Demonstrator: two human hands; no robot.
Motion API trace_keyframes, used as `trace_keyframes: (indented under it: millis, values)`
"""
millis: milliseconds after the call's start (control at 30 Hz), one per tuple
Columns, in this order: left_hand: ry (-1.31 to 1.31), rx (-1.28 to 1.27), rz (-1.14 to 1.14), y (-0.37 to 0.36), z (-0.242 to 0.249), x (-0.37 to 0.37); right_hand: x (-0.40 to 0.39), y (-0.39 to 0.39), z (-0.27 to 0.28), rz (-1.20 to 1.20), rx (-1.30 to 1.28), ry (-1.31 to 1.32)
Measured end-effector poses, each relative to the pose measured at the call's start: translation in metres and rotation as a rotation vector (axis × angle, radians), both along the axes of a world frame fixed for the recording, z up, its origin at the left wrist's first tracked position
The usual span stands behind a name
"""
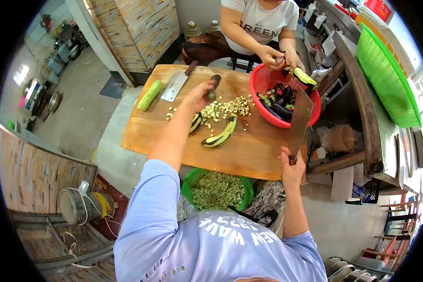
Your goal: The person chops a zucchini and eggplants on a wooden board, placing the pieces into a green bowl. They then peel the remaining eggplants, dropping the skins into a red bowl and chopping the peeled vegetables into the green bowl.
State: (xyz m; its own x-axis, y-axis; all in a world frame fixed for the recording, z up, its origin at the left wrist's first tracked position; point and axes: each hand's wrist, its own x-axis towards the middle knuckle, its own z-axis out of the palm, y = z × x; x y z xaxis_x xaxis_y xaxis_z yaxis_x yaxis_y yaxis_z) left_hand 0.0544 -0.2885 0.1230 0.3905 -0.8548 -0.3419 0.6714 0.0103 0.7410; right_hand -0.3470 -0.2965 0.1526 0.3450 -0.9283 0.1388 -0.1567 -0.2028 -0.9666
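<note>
Eggplant [215, 85] pinched in your left hand [198, 95] at the cutting board's [249, 152] 12 o'clock | your right hand [292, 170] clenches cleaver [299, 121] at 3 o'clock | diced pile [223, 109] done; peeled halves [221, 135] uncut; co-worker's hands [279, 58] peel over red basket [263, 77].

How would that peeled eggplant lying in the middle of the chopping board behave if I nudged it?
The peeled eggplant is curved and long, so it would probably rock or swivel rather than roll straight. Its stripped, moist-looking flesh may be slippery. It looks fairly light.

"GREEN" on the co-worker's white shirt [261, 21]; "NEW WAVE" on the person's own blue shirt [221, 249].
</note>
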Motion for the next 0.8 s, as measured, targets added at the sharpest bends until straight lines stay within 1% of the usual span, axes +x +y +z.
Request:
trace_keyframes:
  millis: [33, 100, 200, 233, 300, 333, 367, 433, 467, 567, 633, 700, 733, 800]
  values:
    - [0.061, 0.013, 0.080, 0.007, 0.012, -0.013, 0.002, 0.005, -0.001, 0.019, 0.012, -0.019]
    - [0.293, -0.091, -0.011, 0.013, 0.015, -0.016, 0.005, 0.013, -0.005, 0.049, 0.037, -0.058]
    - [0.228, -0.220, -0.003, 0.025, 0.028, -0.041, 0.005, 0.021, -0.008, 0.079, -0.022, 0.008]
    - [0.030, -0.125, 0.036, 0.026, 0.031, -0.048, 0.005, 0.022, -0.008, 0.088, -0.054, 0.040]
    - [-0.367, 0.063, 0.119, 0.027, 0.037, -0.059, 0.004, 0.031, 0.000, 0.104, -0.022, 0.026]
    - [-0.617, 0.140, 0.093, 0.027, 0.039, -0.059, 0.005, 0.034, 0.005, 0.115, -0.008, 0.017]
    - [-0.901, 0.284, 0.070, 0.028, 0.041, -0.057, 0.005, 0.034, 0.006, 0.126, 0.014, 0.021]
    - [-1.455, 0.424, 0.122, 0.023, 0.032, -0.043, 0.005, 0.035, 0.007, 0.148, 0.053, 0.023]
    - [-1.473, 0.510, 0.106, 0.019, 0.030, -0.039, 0.004, 0.032, -0.003, 0.168, 0.009, -0.005]
    - [-2.021, 0.791, 0.245, 0.032, 0.068, -0.064, 0.004, 0.035, 0.003, 0.184, 0.006, 0.006]
    - [-2.104, 0.453, 0.335, 0.029, 0.072, -0.065, 0.004, 0.033, 0.003, 0.163, -0.013, 0.066]
    - [-2.017, 0.164, 0.114, 0.020, 0.089, -0.068, 0.003, 0.028, 0.000, 0.157, -0.050, 0.111]
    - [-1.897, 0.133, -0.047, 0.027, 0.111, -0.088, 0.005, 0.025, 0.004, 0.150, -0.209, 0.099]
    - [-1.606, 0.043, -0.103, 0.015, 0.105, -0.110, 0.012, 0.018, 0.021, 0.120, -0.520, 0.093]
